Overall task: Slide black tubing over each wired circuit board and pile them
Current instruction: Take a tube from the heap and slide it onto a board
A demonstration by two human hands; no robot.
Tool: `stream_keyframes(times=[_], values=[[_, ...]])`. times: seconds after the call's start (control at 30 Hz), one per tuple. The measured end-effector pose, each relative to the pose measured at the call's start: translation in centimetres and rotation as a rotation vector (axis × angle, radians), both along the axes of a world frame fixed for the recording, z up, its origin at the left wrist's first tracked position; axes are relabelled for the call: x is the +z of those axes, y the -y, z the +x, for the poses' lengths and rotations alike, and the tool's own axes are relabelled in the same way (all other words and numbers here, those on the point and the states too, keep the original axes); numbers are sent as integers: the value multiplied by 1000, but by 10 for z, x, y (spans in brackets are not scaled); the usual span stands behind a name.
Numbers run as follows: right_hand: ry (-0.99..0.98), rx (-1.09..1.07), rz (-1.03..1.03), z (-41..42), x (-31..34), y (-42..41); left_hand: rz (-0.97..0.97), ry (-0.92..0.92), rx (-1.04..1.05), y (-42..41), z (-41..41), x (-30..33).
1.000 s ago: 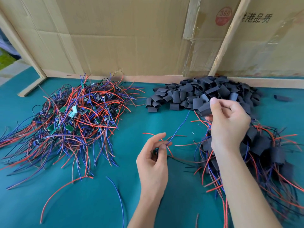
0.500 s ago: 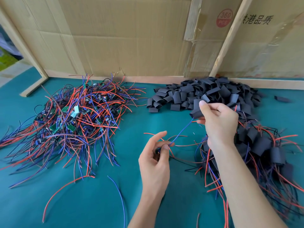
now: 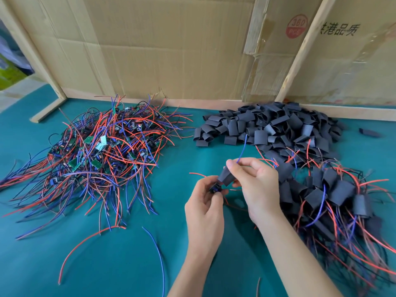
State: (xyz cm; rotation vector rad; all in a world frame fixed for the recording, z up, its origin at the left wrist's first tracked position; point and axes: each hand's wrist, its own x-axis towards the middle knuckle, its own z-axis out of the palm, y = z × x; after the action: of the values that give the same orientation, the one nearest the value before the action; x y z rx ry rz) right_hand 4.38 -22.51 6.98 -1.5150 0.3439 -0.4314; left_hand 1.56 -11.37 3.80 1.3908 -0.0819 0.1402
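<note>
My left hand (image 3: 205, 202) pinches a small wired circuit board (image 3: 215, 188) at table centre, mostly hidden by the fingers. My right hand (image 3: 255, 183) pinches a black tubing piece (image 3: 226, 176) whose lower end meets the board. A blue wire (image 3: 243, 146) from the board rises past my right thumb. A pile of loose black tubing pieces (image 3: 276, 125) lies behind the hands. A tangle of bare wired boards (image 3: 100, 155) sits at the left. The pile of sleeved boards (image 3: 334, 194) lies at the right.
The teal table (image 3: 128, 264) is bounded at the back by cardboard panels (image 3: 171, 50) on a wooden frame (image 3: 300, 54). A loose red wire (image 3: 85, 243) and a blue wire (image 3: 158, 254) lie near the front. One stray tubing piece (image 3: 369, 132) rests at far right.
My right hand has come down and left from the tubing pile with one tubing piece, meeting my left hand. The tubing now sits over the board's wires.
</note>
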Motion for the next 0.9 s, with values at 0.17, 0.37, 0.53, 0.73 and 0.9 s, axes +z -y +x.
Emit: stream_keyframes(times=[0.17, 0.37, 0.53, 0.73, 0.9], values=[[42, -47, -48, 0, -3, -2, 104, 14, 37, 1, 0, -4], [42, -83, -84, 0, -6, 0, 137, 17, 59, 0, -1, -2], [56, -87, -114, 0, -7, 1, 137, -9, 77, 1, -1, 1], [63, -131, -276, -1, -4, 8, 143, -9, 97, 3, -2, 1], [77, -153, -462, -5, 0, 7, 164, -2, 105, 2, -2, 0]])
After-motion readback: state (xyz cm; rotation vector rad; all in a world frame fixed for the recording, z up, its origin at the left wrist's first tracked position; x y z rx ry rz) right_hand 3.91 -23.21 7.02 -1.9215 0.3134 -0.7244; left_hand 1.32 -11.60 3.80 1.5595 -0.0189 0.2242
